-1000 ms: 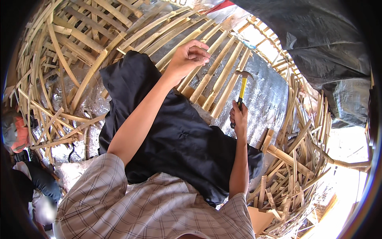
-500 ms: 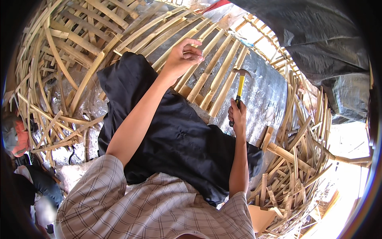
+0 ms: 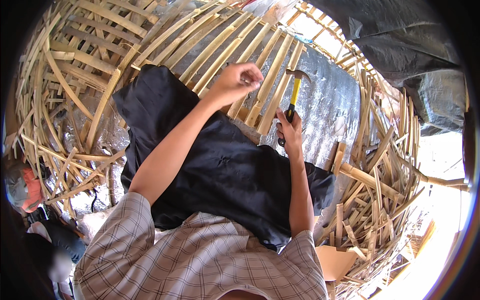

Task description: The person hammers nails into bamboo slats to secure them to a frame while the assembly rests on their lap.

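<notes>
My right hand [image 3: 291,131] is wrapped round the black grip of a claw hammer [image 3: 296,92], whose yellow shaft stands up with the metal head at the top. To its left, my left hand [image 3: 234,84] hovers over a row of split bamboo slats [image 3: 272,75]. Its fingers are curled inward, somewhat blurred, and a small greyish thing seems to show between them. The slats lie side by side with gaps, running away from me over a shiny silver sheet [image 3: 330,95]. Black cloth [image 3: 220,165] covers my lap and reaches the slats' near ends.
A woven bamboo lattice [image 3: 100,37] fills the far left. Loose bamboo strips [image 3: 375,205] are heaped at the right, beside a tan cardboard piece [image 3: 336,262]. A black tarp [image 3: 400,40] hangs at the upper right. Another person [image 3: 65,240] is at the lower left.
My left hand has moved slightly right and nearer, its fingers more curled in. The right hand has carried the hammer a little left and farther from me. The view has shifted slightly.
</notes>
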Demonstrator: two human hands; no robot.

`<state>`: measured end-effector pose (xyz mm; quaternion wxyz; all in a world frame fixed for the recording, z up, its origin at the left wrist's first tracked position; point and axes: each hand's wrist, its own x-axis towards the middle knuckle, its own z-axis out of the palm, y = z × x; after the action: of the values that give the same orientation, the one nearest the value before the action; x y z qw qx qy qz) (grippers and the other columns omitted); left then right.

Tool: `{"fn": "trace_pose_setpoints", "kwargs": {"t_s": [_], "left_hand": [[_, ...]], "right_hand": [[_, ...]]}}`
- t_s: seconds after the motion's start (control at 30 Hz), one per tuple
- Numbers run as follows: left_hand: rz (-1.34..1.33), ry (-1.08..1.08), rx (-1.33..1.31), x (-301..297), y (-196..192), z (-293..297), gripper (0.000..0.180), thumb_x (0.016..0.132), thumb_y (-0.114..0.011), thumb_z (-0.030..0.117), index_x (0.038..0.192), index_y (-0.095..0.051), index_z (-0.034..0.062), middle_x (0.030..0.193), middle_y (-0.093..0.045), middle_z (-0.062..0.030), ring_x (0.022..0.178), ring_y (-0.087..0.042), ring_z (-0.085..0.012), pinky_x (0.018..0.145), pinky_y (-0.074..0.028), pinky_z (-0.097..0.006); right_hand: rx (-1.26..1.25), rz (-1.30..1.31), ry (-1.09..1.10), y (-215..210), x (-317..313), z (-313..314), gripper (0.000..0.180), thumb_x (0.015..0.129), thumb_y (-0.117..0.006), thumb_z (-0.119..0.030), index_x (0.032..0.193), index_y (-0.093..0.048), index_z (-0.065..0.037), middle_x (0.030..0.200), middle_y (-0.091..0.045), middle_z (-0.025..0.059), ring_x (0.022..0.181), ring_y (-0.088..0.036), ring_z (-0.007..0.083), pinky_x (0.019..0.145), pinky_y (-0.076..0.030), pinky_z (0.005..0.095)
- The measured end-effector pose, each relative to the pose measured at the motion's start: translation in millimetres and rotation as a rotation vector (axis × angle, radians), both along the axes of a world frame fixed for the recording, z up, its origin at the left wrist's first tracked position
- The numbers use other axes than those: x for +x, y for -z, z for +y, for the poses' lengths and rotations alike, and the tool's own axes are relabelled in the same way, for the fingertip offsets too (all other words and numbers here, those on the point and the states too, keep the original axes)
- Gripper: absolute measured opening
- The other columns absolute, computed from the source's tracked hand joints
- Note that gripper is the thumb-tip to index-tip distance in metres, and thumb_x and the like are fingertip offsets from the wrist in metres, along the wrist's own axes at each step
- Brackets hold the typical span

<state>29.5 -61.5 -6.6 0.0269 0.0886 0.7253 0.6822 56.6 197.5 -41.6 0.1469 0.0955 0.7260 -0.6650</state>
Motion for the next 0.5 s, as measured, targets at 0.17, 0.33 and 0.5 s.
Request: {"fn": "trace_pose_setpoints", "kwargs": {"t_s": [0.17, 0.33, 0.5], "left_hand": [[-0.027, 0.279, -0.049, 15, 3, 26, 0.011, 0.093, -0.072, 0.001, 0.100, -0.064, 0.0025, 0.094, -0.067, -0.0012, 0.090, -0.065, -0.0096, 0.084, -0.054, -0.028], [0.021, 0.381, -0.197, 21, 0, 32, 0.011, 0.092, -0.072, 0.000, 0.097, -0.063, 0.0015, 0.091, -0.068, -0.0037, 0.089, -0.066, -0.0124, 0.083, -0.054, -0.032], [0.028, 0.401, -0.280, 22, 3, 34, 0.013, 0.089, -0.072, -0.001, 0.096, -0.062, 0.0015, 0.089, -0.069, -0.0050, 0.086, -0.066, -0.0146, 0.081, -0.054, -0.034]], "right_hand": [[0.072, 0.101, -0.072, 10, 4, -5, 0.028, 0.095, -0.076, -0.013, 0.094, -0.048, -0.008, 0.065, -0.046, -0.0041, 0.047, -0.036, 0.0032, 0.041, -0.027, 0.0243], [0.314, 0.264, -0.071, 23, -4, 1, 0.035, 0.084, -0.084, -0.017, 0.085, -0.054, 0.001, 0.071, -0.060, 0.0091, 0.058, -0.056, 0.0175, 0.056, -0.046, 0.0377], [0.324, 0.325, -0.065, 26, -5, 0, 0.035, 0.083, -0.084, -0.016, 0.086, -0.054, 0.001, 0.074, -0.062, 0.0127, 0.068, -0.061, 0.0215, 0.063, -0.049, 0.0381]]}}
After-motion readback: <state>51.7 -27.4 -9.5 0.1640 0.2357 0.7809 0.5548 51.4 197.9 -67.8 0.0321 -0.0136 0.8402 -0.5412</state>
